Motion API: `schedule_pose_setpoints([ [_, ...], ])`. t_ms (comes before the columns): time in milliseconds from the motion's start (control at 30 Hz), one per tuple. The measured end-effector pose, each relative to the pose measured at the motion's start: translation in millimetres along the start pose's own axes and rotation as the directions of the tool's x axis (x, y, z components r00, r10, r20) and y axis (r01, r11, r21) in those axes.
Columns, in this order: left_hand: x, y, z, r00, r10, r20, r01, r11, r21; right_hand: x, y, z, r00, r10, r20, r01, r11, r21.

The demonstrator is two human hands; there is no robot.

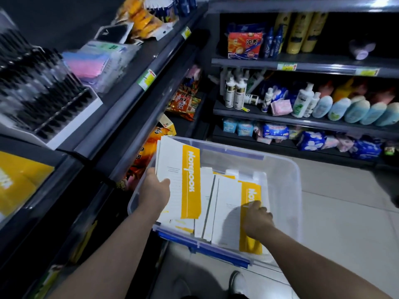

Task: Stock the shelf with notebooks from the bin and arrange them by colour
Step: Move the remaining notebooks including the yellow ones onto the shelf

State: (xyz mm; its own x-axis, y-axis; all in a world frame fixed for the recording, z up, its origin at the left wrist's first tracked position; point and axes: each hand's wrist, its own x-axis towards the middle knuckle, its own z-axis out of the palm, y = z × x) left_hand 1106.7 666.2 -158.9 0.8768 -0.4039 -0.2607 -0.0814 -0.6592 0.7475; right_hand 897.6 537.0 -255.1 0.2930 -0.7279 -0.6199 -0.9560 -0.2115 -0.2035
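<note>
Notebooks [190, 182] in left hand [153, 192], fingers hidden behind, shelf [121, 87] blurred

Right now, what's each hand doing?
Left hand: grips a notebook stack.
Right hand: on a notebook in the bin; grip cannot be told.

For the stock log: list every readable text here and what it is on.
"Notebook": yellow band of the held notebook in the left hand.
"Not": yellow band of the second notebook in the bin; the rest is hidden by the right hand.
"泡芙": red snack pack.
Price tags and bottle labels: too blurred.
</note>
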Motion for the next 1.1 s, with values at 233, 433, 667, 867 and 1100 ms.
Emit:
schedule_pose_setpoints([
  [233, 11, -13, -16, 0.999, 0.02, 0.04, -0.022, 0.998, 0.056, 6, -29, 14, 0.967, 0.227, -0.116, -0.186, 0.938, 0.293],
  [433, 15, -12, -22, 0.998, 0.02, 0.068, -0.024, 0.998, 0.062, 8, -33, 14, 0.947, 0.302, -0.106, -0.238, 0.886, 0.399],
  [667, 8, 1, -23, 0.997, 0.02, 0.07, -0.02, 1.0, -0.011, -14, -22, -11, 0.959, 0.043, -0.281, 0.091, 0.889, 0.449],
  [867, -2, 18, -33, 0.999, 0.029, -0.029, -0.031, 0.996, -0.078, -26, -18, -65, 0.891, -0.184, -0.416, 0.375, 0.814, 0.443],
  [1100, -39, 29, -79, 0.964, 0.056, -0.262, -0.085, 0.991, -0.103, -52, -68, -94, 0.757, -0.471, -0.452, 0.633, 0.702, 0.327],
])
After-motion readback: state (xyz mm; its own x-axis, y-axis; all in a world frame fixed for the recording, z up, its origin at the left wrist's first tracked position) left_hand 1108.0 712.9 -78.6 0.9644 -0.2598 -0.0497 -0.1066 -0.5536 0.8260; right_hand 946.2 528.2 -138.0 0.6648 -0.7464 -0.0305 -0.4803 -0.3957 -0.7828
